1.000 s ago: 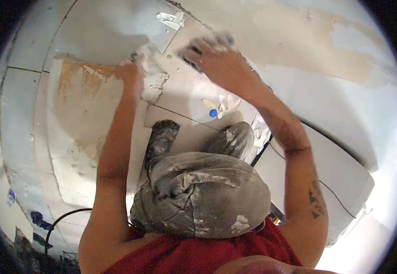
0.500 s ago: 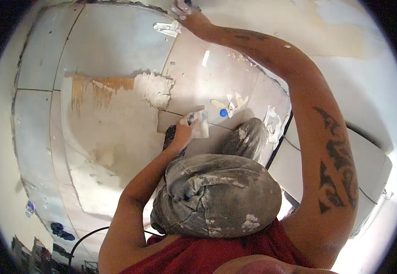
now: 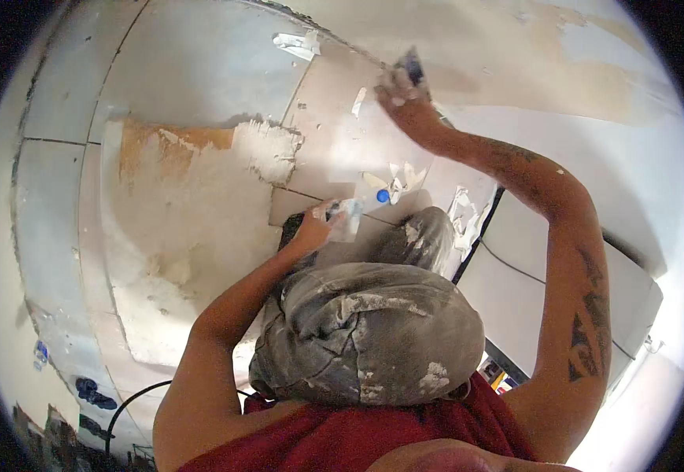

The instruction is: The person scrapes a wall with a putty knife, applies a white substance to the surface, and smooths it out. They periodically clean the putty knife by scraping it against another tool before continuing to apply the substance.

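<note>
My right hand (image 3: 401, 96), smeared with white and slightly blurred, is raised at the upper right near the pale wall (image 3: 507, 67). Its fingers are closed on a dark, pointed blade that looks like a putty knife (image 3: 413, 66). Low in front of my knees, my left hand (image 3: 315, 226) grips a flat, whitish plate (image 3: 348, 223) with dark smudges on it. A blue bottle cap (image 3: 383, 196) lies beyond that plate, beside some torn white scraps (image 3: 405, 179).
A worn board (image 3: 192, 236) with a brown peeled patch lies on the tiled floor to the left. Crumpled white paper (image 3: 298, 45) rests near the wall's foot. To my right stands a large white box-like object (image 3: 546, 291); a black cable (image 3: 133, 397) curves at lower left.
My right hand has come down and to the right, from the top edge along the wall, bringing the dark blade into view. My left hand stays nearly in place with the plate.
</note>
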A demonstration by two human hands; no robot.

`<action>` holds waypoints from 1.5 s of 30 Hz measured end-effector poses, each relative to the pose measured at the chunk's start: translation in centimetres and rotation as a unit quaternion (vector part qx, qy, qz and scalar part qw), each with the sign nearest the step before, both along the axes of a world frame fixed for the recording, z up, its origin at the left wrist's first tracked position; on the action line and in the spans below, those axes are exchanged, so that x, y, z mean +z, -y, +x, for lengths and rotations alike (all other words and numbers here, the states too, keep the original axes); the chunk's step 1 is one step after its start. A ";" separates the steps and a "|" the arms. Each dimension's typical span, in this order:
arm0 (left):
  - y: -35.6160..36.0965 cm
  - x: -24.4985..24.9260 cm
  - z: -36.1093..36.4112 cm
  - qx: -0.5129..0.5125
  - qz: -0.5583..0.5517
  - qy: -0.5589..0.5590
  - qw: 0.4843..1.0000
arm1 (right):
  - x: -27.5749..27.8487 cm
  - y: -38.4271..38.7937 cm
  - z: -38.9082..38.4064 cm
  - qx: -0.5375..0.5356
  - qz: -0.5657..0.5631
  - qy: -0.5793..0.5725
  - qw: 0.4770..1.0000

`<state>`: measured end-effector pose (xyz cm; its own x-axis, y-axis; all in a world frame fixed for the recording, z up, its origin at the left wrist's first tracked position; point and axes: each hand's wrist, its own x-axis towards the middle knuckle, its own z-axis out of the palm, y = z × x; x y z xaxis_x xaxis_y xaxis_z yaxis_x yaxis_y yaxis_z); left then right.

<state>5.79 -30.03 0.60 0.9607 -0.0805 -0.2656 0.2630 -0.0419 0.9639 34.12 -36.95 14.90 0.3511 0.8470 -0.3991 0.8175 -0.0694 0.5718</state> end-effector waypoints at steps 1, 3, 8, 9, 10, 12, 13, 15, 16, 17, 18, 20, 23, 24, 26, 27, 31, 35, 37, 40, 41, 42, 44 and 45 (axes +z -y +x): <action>0.5 -1.0 -0.2 -0.015 -0.014 0.027 0.999 | -1.2 -1.7 -0.7 0.024 0.086 -0.075 0.993; 0.7 -2.1 -0.5 -0.038 0.043 0.087 0.995 | -1.9 -7.4 -0.9 0.169 0.065 0.042 0.983; -1.5 2.4 0.8 -0.010 0.033 -0.044 0.998 | -3.9 -19.7 3.7 0.081 0.199 0.082 0.973; -1.7 3.7 1.5 0.020 -0.064 -0.166 0.984 | -4.0 -20.2 4.3 0.058 0.173 0.100 0.978; -1.3 3.4 1.2 0.029 -0.039 -0.160 0.986 | -4.1 -19.7 4.3 0.084 0.134 0.135 0.978; -0.4 2.6 0.8 0.048 0.009 -0.145 0.988 | -3.8 -17.9 4.5 0.136 0.053 0.205 0.968; -0.3 2.3 0.8 0.047 0.013 -0.144 0.988 | -3.6 -17.0 4.7 0.162 0.012 0.241 0.957; 0.1 1.6 0.5 0.047 0.020 -0.147 0.988 | -3.3 -15.0 5.0 0.215 -0.070 0.302 0.926; 0.3 1.3 -0.1 0.003 0.078 -0.107 0.991 | -4.5 -13.2 5.3 0.199 -0.041 0.252 0.946; 0.2 0.9 -0.3 -0.040 0.136 -0.062 0.988 | -6.1 -11.1 6.0 0.181 -0.010 0.203 0.962; 0.0 0.6 -0.2 -0.080 0.194 -0.015 0.978 | -7.8 -9.0 7.0 0.163 0.022 0.158 0.974; -0.4 0.7 -0.2 -0.047 0.031 -0.055 0.997 | -7.8 -5.4 7.5 0.126 0.049 0.093 0.986; 0.0 1.2 0.3 0.029 0.022 -0.082 0.996 | -4.9 0.2 6.3 0.103 0.071 0.036 0.992; 0.1 1.3 0.2 0.056 0.058 -0.088 0.993 | -4.7 2.0 6.1 0.056 0.054 0.001 0.997; 0.3 0.4 0.1 0.050 0.060 -0.041 0.996 | -3.8 2.6 4.7 -0.024 -0.005 -0.008 1.000; 0.4 0.1 0.0 0.045 0.060 -0.019 0.997 | -2.8 2.1 3.2 -0.059 -0.047 0.016 0.997; -1.2 3.2 1.4 0.018 0.002 -0.056 0.998 | -2.6 -0.7 -2.1 0.010 0.165 -0.116 0.979; -0.1 -0.3 -0.4 -0.006 0.202 0.121 0.972 | -0.8 -13.0 -2.0 0.155 0.139 0.040 0.977; 0.0 -0.9 -1.1 -0.014 0.299 0.207 0.931 | -6.5 -16.7 1.3 0.090 0.231 0.049 0.967; -0.2 -0.1 -0.6 0.008 0.254 0.162 0.953 | -1.2 -18.1 2.8 0.183 0.086 0.186 0.961; -0.1 1.3 -0.1 0.036 0.170 0.072 0.982 | -0.8 -17.7 2.8 0.186 0.067 0.189 0.962; 0.0 2.3 0.3 0.062 0.082 -0.020 0.994 | -0.7 -17.1 3.0 0.189 0.048 0.192 0.962; -0.2 2.4 0.2 0.044 0.137 0.032 0.989 | -0.3 -15.3 3.8 0.190 0.006 0.199 0.961; -0.2 1.8 0.1 0.040 0.147 0.050 0.987 | -0.4 -14.1 4.2 0.190 -0.017 0.202 0.961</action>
<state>5.88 -29.87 2.42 0.9835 0.0626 -0.1698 0.1808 -0.3076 0.9342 38.36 -22.83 14.50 0.1512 0.9335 -0.3251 0.4918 0.2142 0.8440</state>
